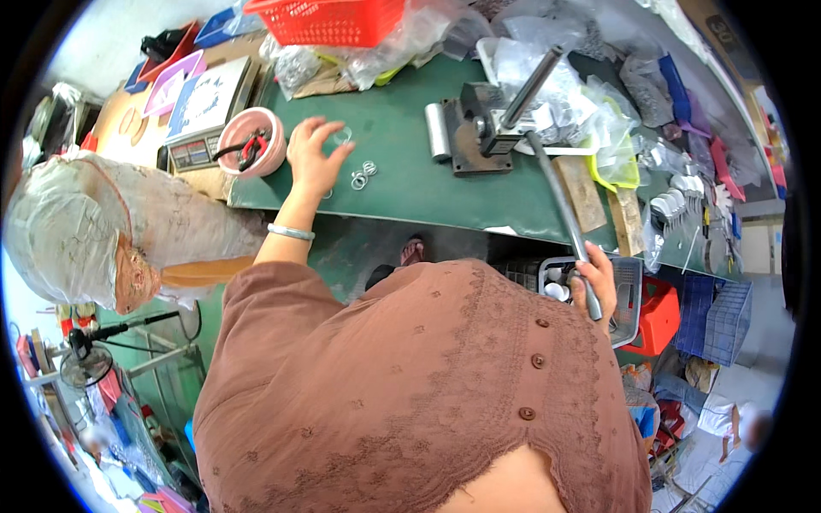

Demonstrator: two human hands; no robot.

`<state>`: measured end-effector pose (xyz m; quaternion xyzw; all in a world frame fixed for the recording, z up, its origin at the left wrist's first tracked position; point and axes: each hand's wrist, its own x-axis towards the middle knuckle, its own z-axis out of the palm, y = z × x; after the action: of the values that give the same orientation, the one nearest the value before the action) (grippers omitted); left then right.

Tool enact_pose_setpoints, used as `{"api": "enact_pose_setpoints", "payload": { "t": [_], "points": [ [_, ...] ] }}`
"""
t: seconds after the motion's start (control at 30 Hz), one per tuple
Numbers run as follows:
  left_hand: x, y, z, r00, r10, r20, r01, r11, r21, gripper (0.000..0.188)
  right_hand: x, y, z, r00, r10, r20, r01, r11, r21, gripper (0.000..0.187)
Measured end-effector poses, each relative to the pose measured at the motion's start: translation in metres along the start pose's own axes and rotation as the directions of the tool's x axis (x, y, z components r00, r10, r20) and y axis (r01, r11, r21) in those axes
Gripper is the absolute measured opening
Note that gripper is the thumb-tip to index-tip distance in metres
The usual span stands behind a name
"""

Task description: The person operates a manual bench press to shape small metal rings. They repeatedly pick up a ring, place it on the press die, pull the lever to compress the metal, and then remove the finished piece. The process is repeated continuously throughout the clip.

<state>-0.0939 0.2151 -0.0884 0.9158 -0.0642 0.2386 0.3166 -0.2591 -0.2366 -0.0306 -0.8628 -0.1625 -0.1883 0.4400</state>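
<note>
Head view, table stock & hands, for your ref.:
- L hand (316, 158), yours: over green table (393, 201), nr its front-left corner; fingers parted. Metal ring (343, 135) betw. thumb & index tips; can't tell if gripped.
- R hand (596, 286), yours: beyond table's front edge, toward right end; wrapped firmly round lower end of lever bar (558, 198).
- Press (479, 156), qty 1: dark, blocky, set back from front edge; bar's upper end meets its right side.
- Metal cyl. (438, 132), qty 1: just left of press.
- Loose rings (359, 179), sm. grp.: nr front edge, betw. pink tub (274, 158) & press.
- Tub: front-left corner; red-handled pliers (251, 154) inside.
- Wood blocks (579, 192), qty 2: right of bar, nr front edge.

Risks (est.): if your L wrist brushes loose rings, they could roll off front edge. If your R grip slips, bar could swing & knock blocks. If L fingers sit under press when bar's pulled, pinch likely.
</note>
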Motion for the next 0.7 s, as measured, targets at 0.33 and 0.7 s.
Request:
{"api": "enact_pose_setpoints", "payload": {
  "t": [0.33, 0.7],
  "points": [
    [-0.074, -0.078, 0.029, 0.928, -0.269, 0.258, 0.137, 0.890, 0.434, 0.046, -0.001, 0.002, -0.008, 0.996, 0.026, 0.083, -0.022, 0.998, -0.059, 0.022],
    [-0.054, -0.050, 0.065, 0.955, -0.180, 0.234, 0.096, 0.939, 0.329, 0.033, -0.001, 0.003, -0.007, 0.996, 0.044, 0.084, -0.037, 0.996, -0.076, 0.022]
  ]
}}
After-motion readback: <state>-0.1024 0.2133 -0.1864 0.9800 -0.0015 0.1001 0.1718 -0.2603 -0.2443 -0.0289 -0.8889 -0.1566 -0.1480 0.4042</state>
